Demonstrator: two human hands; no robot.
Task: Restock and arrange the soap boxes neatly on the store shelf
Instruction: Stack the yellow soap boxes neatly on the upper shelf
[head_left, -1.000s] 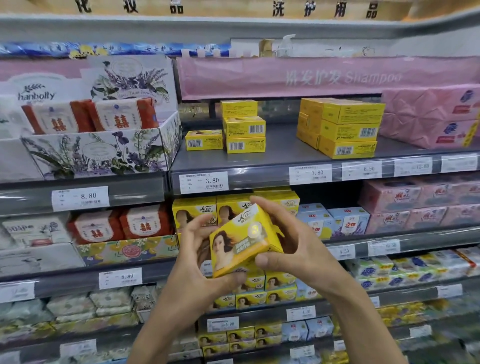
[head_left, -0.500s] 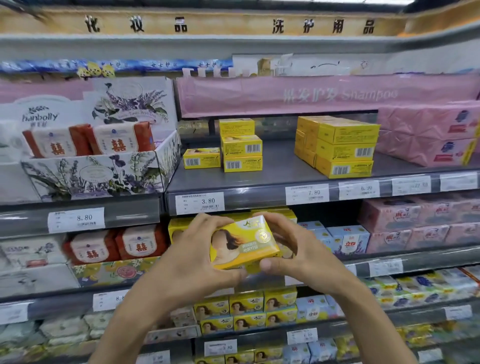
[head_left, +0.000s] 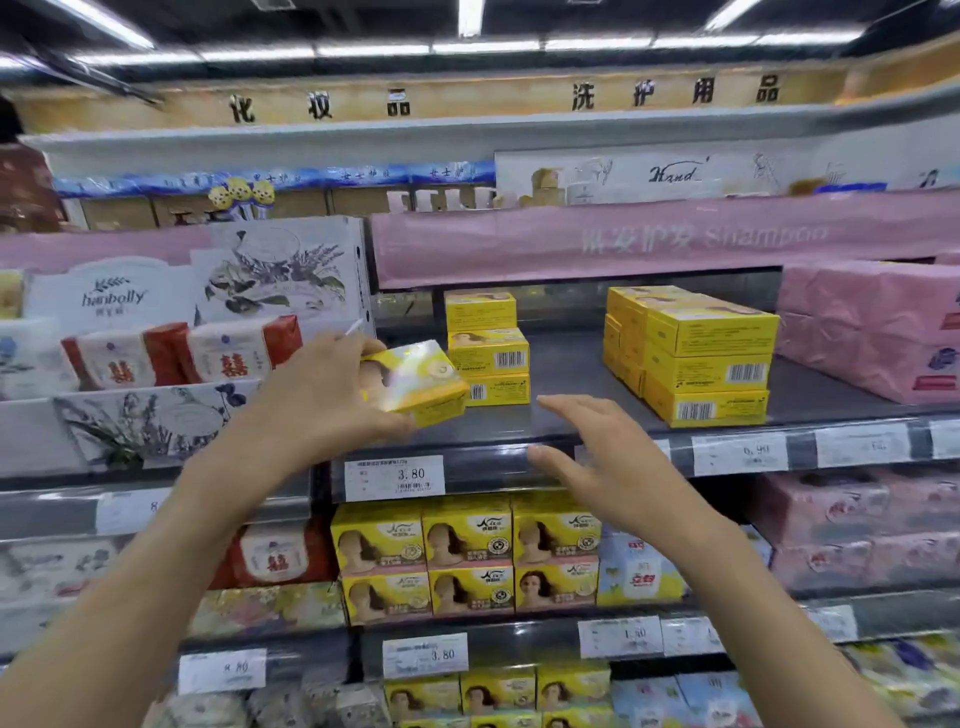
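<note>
Soap box (head_left: 415, 382) in left hand (head_left: 317, 400) above shelf edge (head_left: 488, 456).

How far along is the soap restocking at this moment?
Done: a stack of three and a larger stack of yellow boxes stand on the shelf. In hand: the left hand holds a tilted soap box beside the stack of three; the right hand hovers open. Left: setting it down and squaring up.

Head-worn view, facing forward, close before the store shelf (head_left: 519, 431).
</note>
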